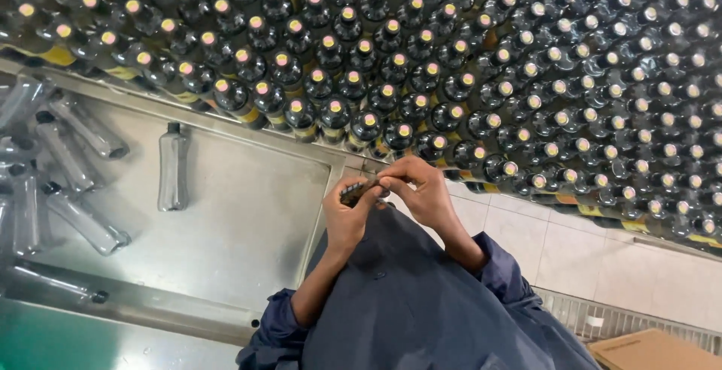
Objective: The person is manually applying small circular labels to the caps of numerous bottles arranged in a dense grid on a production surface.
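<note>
Holding a small dark object (361,189) between them, the left hand (347,216) and the right hand (421,186) meet in front of the blue jacket (406,302). Fingers of both hands are closed on it; it is perhaps a strip of small parts, but it is too blurred to tell. Beyond stand many dark filled bottles (451,77). Clear empty bottles (75,159) lie on the metal table (248,212) at the left.

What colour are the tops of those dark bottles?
The bottle tops are yellow to pinkish, seen in the head view.
</note>
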